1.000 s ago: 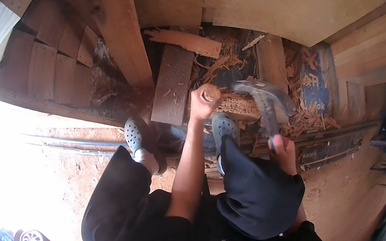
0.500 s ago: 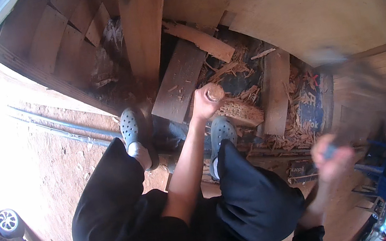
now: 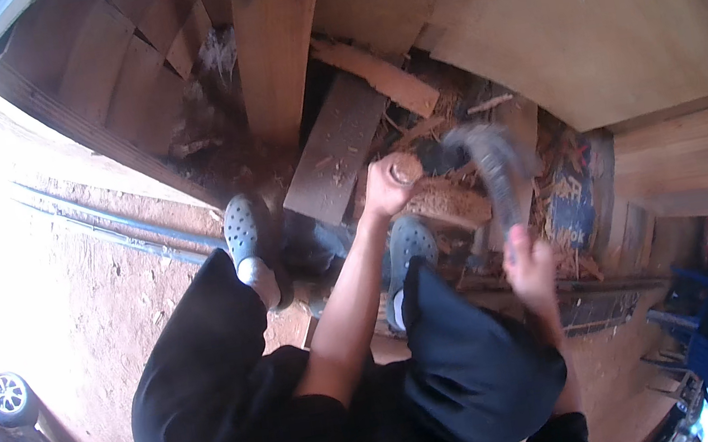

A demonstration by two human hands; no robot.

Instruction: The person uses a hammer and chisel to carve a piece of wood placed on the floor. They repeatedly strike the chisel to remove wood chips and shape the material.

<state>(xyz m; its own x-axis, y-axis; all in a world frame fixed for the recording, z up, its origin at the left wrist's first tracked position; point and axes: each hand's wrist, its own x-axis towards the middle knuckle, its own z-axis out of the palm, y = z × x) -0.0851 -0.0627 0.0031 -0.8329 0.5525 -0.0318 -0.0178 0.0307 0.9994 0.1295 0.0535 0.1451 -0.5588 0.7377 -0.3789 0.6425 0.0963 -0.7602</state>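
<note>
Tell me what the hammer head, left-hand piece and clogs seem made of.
Hammer head: likely dull metal, looking grey, though blurred.
Piece in left hand: perhaps bare wood, its round end tan.
Clogs: probably matte foam or plastic, with round holes.

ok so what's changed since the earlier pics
The right hand swung the hammer out to the right, then back left, so its blurred head is again near the end of the handle in the left hand. Nothing was taken hold of or let go. The left hand's grip and both clogs stayed as they were.
</note>
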